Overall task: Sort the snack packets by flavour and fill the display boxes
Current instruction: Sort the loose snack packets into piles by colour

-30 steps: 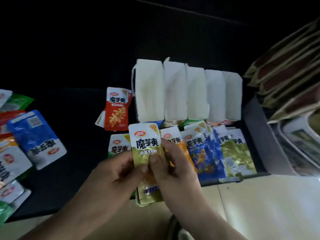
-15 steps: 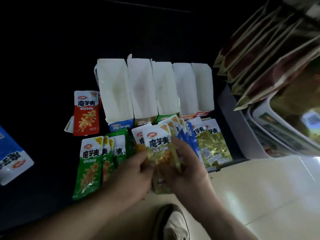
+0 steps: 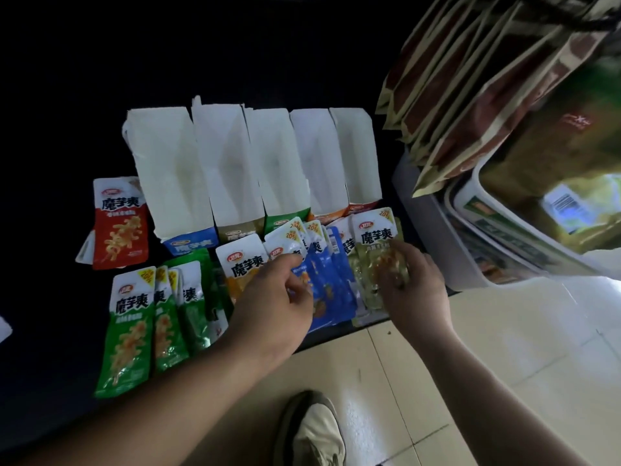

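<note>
Head view. Pulled apart since a second ago, when both held one packet up together. Carried right and set down since then: the yellow-green packet (image 3: pixel 376 237), now at the far right end of the row, on top of more of its kind, just in front of the display boxes (image 3: pixel 235 163). Held there by the bent fingers of the right hand (image 3: pixel 408 290). Lying long-ways, white top pointing away at the boxes, bottom end pointing back at the person.

Off to its left, the left hand (image 3: pixel 268 307), fingers loosely bent over the blue packets (image 3: pixel 331 287); cannot tell if pinching one. Further left: an orange packet (image 3: pixel 242 264), then green packets (image 3: pixel 131 324), then a red packet (image 3: pixel 119 223) a bit farther back. All on a dark surface (image 3: pixel 50 297) next to the pale floor (image 3: pixel 504 348).

Probably sorting for now, with no packet seen inside a box yet. Right hand much nearer the yellow-green pile. Likely match: the olive-fronted box (image 3: pixel 239 232), away and to the left, so reach forward and across, top end first.
</note>
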Demonstrator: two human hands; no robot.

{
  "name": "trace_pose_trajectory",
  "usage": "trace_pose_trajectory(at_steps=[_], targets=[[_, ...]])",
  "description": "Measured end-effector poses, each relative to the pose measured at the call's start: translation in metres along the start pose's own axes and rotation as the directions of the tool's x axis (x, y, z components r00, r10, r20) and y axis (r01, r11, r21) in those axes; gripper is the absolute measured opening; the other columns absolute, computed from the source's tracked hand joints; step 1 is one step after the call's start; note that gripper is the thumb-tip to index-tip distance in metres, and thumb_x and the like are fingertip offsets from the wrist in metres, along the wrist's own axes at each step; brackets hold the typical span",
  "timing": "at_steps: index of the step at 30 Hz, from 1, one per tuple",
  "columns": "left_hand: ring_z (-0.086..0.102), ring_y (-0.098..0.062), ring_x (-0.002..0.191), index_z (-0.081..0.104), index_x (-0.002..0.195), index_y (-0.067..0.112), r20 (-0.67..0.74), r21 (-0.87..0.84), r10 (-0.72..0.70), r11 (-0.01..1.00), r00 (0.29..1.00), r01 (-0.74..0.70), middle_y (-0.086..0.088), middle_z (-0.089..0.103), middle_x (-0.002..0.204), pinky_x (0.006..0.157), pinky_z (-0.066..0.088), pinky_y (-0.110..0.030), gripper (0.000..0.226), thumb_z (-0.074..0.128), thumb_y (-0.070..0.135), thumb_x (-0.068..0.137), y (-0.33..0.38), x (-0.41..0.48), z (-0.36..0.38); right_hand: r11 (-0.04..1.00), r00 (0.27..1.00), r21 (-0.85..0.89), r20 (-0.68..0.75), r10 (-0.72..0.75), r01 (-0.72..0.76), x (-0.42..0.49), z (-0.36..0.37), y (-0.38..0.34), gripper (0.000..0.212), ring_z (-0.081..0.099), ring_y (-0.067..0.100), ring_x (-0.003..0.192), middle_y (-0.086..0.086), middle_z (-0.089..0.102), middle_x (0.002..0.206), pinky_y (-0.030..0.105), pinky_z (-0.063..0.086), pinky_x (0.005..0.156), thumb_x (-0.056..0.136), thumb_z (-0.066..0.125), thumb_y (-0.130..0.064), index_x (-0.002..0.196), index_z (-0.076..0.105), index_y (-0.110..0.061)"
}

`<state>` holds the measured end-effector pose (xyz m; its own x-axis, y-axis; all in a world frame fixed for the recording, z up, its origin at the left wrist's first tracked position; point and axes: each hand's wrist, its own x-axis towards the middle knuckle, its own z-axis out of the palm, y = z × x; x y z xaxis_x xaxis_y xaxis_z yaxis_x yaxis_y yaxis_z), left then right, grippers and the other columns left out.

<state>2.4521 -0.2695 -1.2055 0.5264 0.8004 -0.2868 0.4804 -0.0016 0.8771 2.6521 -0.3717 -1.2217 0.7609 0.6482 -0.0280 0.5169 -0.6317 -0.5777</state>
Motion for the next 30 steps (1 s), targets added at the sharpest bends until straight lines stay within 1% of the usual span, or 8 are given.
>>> trace_pose_trajectory(at_steps=[2, 6, 10, 13, 16, 19, 27, 30], targets=[[0.062, -0.006, 0.079, 0.056, 0.141, 0.029, -0.010, -0.002, 0.012, 1.000, 1.000, -0.012, 0.015, 0.063, 0.091, 0.073, 0.047, -0.023, 0.044, 0.063, 0.017, 0.100, -0.002, -0.001, 0.000, 0.984, 0.998, -0.166, -0.012, -0.059, 0.056, 0.001, 0.002, 0.002, 0.053, 0.050, 0.032, 0.119, 0.005, 0.062, 0.129, 0.049, 0.043, 0.101, 0.092, 0.072, -0.036, 0.143, 0.058, -0.029], [0.064, -0.005, 0.074, 0.057, 0.139, 0.030, -0.023, -0.022, 0.009, 1.000, 1.000, -0.009, 0.025, 0.060, 0.093, 0.074, 0.052, -0.023, 0.043, 0.064, 0.017, 0.099, -0.007, -0.002, -0.007, 0.976, 0.998, -0.212, -0.011, -0.058, 0.054, 0.002, 0.007, 0.002, 0.046, 0.042, 0.036, 0.136, 0.007, 0.053, 0.148, 0.055, 0.034, 0.109, 0.088, 0.078, -0.041, 0.132, 0.068, -0.031], [0.062, -0.001, 0.077, 0.058, 0.137, 0.029, -0.046, -0.062, 0.019, 0.998, 0.999, -0.022, 0.025, 0.061, 0.094, 0.065, 0.046, -0.008, 0.043, 0.064, 0.012, 0.098, -0.012, -0.010, -0.019, 0.972, 0.977, -0.160, -0.099, -0.190, 0.173, -0.006, 0.002, -0.006, 0.038, 0.055, 0.037, 0.126, 0.010, 0.060, 0.139, 0.059, 0.048, 0.101, 0.083, 0.082, -0.021, 0.121, 0.074, -0.018], [0.063, 0.000, 0.079, 0.057, 0.135, 0.035, -0.042, -0.109, 0.020, 0.994, 0.999, -0.025, 0.026, 0.063, 0.095, 0.062, 0.048, -0.009, 0.042, 0.066, 0.016, 0.099, -0.017, -0.025, -0.040, 0.949, 0.942, -0.005, -0.120, -0.313, 0.315, -0.022, 0.004, -0.043, 0.025, 0.065, 0.023, 0.107, 0.002, 0.068, 0.121, 0.047, 0.058, 0.084, 0.090, 0.076, -0.017, 0.114, 0.075, -0.016], [0.065, 0.002, 0.085, 0.054, 0.124, 0.047, -0.045, -0.120, 0.029, 0.992, 0.999, -0.034, 0.029, 0.063, 0.100, 0.066, 0.056, -0.019, 0.037, 0.067, 0.023, 0.099, -0.027, -0.043, -0.072, 0.934, 0.954, 0.240, 0.078, -0.291, 0.265, -0.048, 0.018, -0.100, 0.019, 0.069, 0.005, 0.098, -0.011, 0.074, 0.105, 0.029, 0.058, 0.082, 0.095, 0.072, -0.024, 0.114, 0.075, -0.022], [0.065, 0.004, 0.088, 0.059, 0.122, 0.045, -0.115, -0.098, -0.031, 0.995, 0.993, 0.020, 0.030, 0.064, 0.102, 0.068, 0.054, -0.019, 0.032, 0.066, 0.023, 0.100, -0.053, -0.060, -0.105, 0.920, 0.887, 0.322, 0.322, -0.330, 0.225, -0.070, 0.046, -0.145, 0.012, 0.069, -0.003, 0.091, -0.016, 0.076, 0.093, 0.010, 0.050, 0.077, 0.094, 0.073, -0.023, 0.104, 0.079, -0.026], [0.065, -0.003, 0.087, 0.065, 0.122, 0.035, -0.290, -0.059, -0.093, 0.995, 0.953, 0.079, 0.015, 0.067, 0.096, 0.078, 0.057, -0.030, 0.028, 0.066, 0.024, 0.097, -0.120, -0.107, -0.167, 0.923, 0.769, 0.284, 0.518, -0.375, 0.259, -0.111, 0.100, -0.205, 0.011, 0.069, -0.007, 0.076, -0.025, 0.074, 0.081, 0.007, 0.047, 0.069, 0.091, 0.076, -0.022, 0.093, 0.078, -0.033], [0.062, -0.004, 0.089, 0.066, 0.125, 0.031, -0.331, 0.006, -0.083, 0.996, 0.940, 0.090, 0.016, 0.063, 0.099, 0.074, 0.053, -0.020, 0.029, 0.067, 0.026, 0.096, -0.146, -0.125, -0.184, 0.910, 0.723, 0.264, 0.552, -0.414, 0.320, -0.126, 0.122, -0.230, 0.012, 0.068, -0.007, 0.081, -0.028, 0.072, 0.082, 0.005, 0.046, 0.072, 0.089, 0.075, -0.025, 0.095, 0.077, -0.036]])
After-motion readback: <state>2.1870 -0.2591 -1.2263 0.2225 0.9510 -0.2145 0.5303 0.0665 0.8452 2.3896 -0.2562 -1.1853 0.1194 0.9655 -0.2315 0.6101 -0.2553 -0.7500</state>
